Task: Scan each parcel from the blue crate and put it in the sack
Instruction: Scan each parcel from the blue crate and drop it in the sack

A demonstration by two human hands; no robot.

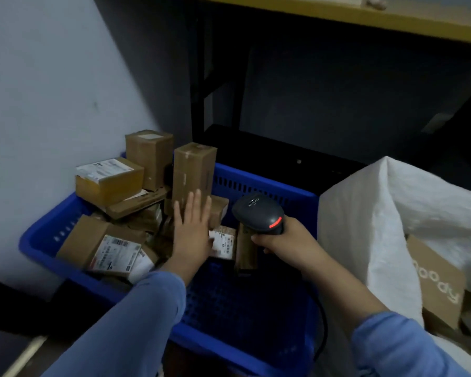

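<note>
Sleeved arms reach into blue crate point(256, 183). Left hand point(192, 229) flat, fingers straight, above small labelled parcel point(225, 242) at crate's middle; right hand point(280, 240) grips scanner point(259, 213). Parcel likely light, stiff; pinch its sides.

Left hand point(192, 227) flat over parcels point(136, 202), right hand point(279, 240) gripping scanner point(259, 213)

Blue crate point(267, 183) before you, brown parcels point(109, 186) heaped at left end, small labelled parcel point(225, 240) lying mid-crate; black scanner point(256, 213), red light on, just beside it; white sack point(365, 213) slumped open on your right
</note>
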